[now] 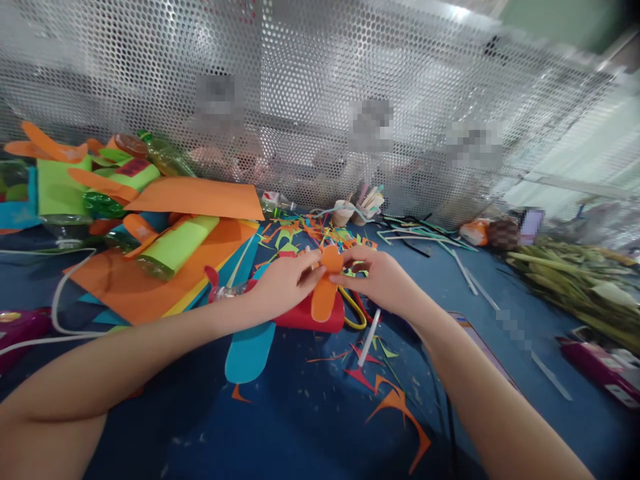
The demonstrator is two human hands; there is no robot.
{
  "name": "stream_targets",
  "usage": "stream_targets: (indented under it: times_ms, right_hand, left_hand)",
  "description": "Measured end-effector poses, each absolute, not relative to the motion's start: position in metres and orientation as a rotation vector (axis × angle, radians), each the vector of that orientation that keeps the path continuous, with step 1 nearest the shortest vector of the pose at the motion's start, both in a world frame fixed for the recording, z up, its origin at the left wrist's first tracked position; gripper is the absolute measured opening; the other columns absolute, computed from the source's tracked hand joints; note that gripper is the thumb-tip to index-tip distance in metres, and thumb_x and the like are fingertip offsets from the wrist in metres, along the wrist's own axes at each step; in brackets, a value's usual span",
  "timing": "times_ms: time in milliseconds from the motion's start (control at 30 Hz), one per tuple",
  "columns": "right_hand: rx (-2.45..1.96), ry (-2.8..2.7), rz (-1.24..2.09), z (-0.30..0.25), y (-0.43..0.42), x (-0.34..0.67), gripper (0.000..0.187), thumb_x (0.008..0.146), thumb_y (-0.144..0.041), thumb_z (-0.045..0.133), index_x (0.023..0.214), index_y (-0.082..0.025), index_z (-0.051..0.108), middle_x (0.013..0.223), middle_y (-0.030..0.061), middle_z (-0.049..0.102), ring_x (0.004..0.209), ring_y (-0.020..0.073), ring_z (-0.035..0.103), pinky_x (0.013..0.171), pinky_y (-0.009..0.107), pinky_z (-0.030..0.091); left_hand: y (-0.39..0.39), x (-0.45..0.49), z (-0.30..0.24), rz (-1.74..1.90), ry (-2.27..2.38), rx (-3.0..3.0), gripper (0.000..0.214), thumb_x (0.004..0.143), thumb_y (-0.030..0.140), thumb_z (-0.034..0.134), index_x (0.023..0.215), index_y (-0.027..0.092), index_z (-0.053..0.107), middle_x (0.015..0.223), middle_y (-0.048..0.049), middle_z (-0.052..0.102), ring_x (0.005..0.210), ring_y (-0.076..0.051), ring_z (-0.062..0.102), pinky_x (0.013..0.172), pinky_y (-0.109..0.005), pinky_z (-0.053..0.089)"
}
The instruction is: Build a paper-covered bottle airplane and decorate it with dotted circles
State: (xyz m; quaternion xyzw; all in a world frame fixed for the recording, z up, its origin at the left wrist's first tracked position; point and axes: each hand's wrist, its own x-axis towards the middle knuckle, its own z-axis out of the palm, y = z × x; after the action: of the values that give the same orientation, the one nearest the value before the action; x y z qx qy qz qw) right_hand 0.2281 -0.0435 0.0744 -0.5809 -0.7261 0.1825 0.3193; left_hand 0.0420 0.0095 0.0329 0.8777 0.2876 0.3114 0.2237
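Between my two hands is an orange paper cutout (325, 297), long with rounded ends. My left hand (291, 279) pinches its left edge, and my right hand (371, 275) grips it from the right. Beneath it lies a plastic bottle wrapped in red paper (313, 318), partly hidden by my left hand and the cutout. A blue rounded paper strip (250, 353) sticks out below the bottle toward me. Yellow-handled scissors (356, 310) show beside the bottle, and a white glue stick (369, 340) lies to the right of it.
Green-wrapped bottles (175, 247) and orange sheets (205, 198) pile up at the left. Paper scraps (295, 230) cover the table behind my hands. Cups with sticks (367, 205) stand near the perforated metal screen (320, 73). Dried leaves (580, 287) lie at the right.
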Motion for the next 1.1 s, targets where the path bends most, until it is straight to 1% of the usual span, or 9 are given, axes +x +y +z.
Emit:
stream_targets:
  times_ms: [100,167,233,367,467,567,667,867,1100]
  right_hand:
    - [-1.500,-1.841,0.599,0.069,-0.045,0.233,0.013,0.074,-0.028,0.066,0.083,-0.019,0.068,0.085,0.0037,0.070,0.076,0.0181,0.063,0.074,0.034,0.050]
    - [-1.456,-1.743,0.736,0.064,-0.047,0.239,0.018,0.075,-0.032,0.067,0.088,-0.019,0.068,0.089,0.0041,0.071,0.079,0.0188,0.065,0.077,0.035,0.051]
    - [-1.429,-1.654,0.856,0.059,-0.050,0.244,0.024,0.073,-0.036,0.069,0.092,-0.020,0.068,0.092,0.0043,0.072,0.084,0.0198,0.066,0.081,0.036,0.052]
    - [-1.425,-1.612,0.950,0.051,-0.056,0.248,0.026,0.071,-0.041,0.071,0.085,-0.019,0.069,0.091,0.0046,0.072,0.084,0.0202,0.066,0.081,0.036,0.052]
    - [-1.451,-1.667,0.937,0.047,-0.060,0.245,0.026,0.073,-0.041,0.070,0.087,-0.019,0.068,0.091,0.0051,0.071,0.083,0.0204,0.065,0.079,0.036,0.052]
    - [-1.504,-1.768,0.855,0.045,-0.062,0.242,0.023,0.076,-0.039,0.067,0.086,-0.019,0.068,0.090,0.0053,0.070,0.083,0.0207,0.064,0.078,0.036,0.051]
    - [-1.543,-1.833,0.767,0.043,-0.063,0.241,0.018,0.078,-0.036,0.065,0.085,-0.020,0.067,0.090,0.0047,0.069,0.084,0.0208,0.062,0.078,0.036,0.050]
    - [-1.539,-1.871,0.725,0.040,-0.065,0.238,0.014,0.079,-0.033,0.064,0.084,-0.020,0.067,0.086,0.0028,0.068,0.082,0.0192,0.061,0.076,0.033,0.048]
    - [-1.566,-1.870,0.674,0.040,-0.065,0.234,0.012,0.077,-0.029,0.065,0.084,-0.019,0.067,0.083,0.0023,0.068,0.076,0.0176,0.060,0.071,0.031,0.047]
  left_hand:
    - [0.009,0.042,0.035,0.811,0.778,2.328,0.019,0.088,0.024,0.044,0.107,0.020,0.047,0.066,0.0034,0.057,0.055,-0.012,0.052,0.055,-0.024,0.036]
    - [0.011,0.040,0.038,0.766,0.739,2.271,0.022,0.084,0.018,0.046,0.105,0.020,0.043,0.069,0.0033,0.058,0.059,-0.012,0.055,0.058,-0.025,0.039]
    - [0.014,0.038,0.041,0.676,0.655,2.258,0.022,0.079,0.016,0.048,0.099,0.020,0.043,0.074,0.0023,0.059,0.064,-0.012,0.056,0.061,-0.026,0.041]
    - [0.020,0.033,0.046,0.455,0.519,2.331,0.026,0.070,0.020,0.057,0.094,0.019,0.047,0.091,-0.0028,0.059,0.081,-0.016,0.057,0.070,-0.027,0.044]
    - [0.020,0.032,0.049,0.371,0.522,2.427,0.023,0.069,0.020,0.057,0.092,0.018,0.051,0.095,-0.0043,0.059,0.088,-0.018,0.055,0.076,-0.029,0.043]
    - [0.020,0.032,0.050,0.318,0.538,2.397,0.023,0.071,0.022,0.056,0.093,0.018,0.050,0.094,-0.0040,0.059,0.083,-0.017,0.056,0.072,-0.028,0.043]
    - [0.022,0.032,0.048,0.293,0.521,2.358,0.024,0.073,0.025,0.056,0.095,0.019,0.049,0.096,-0.0039,0.058,0.084,-0.017,0.056,0.071,-0.027,0.043]
    - [0.022,0.031,0.047,0.297,0.523,2.359,0.026,0.073,0.023,0.056,0.097,0.019,0.048,0.097,-0.0042,0.058,0.087,-0.017,0.055,0.074,-0.028,0.042]
    - [0.021,0.032,0.049,0.271,0.533,2.365,0.024,0.074,0.023,0.055,0.098,0.019,0.048,0.097,-0.0043,0.058,0.085,-0.017,0.056,0.071,-0.027,0.042]
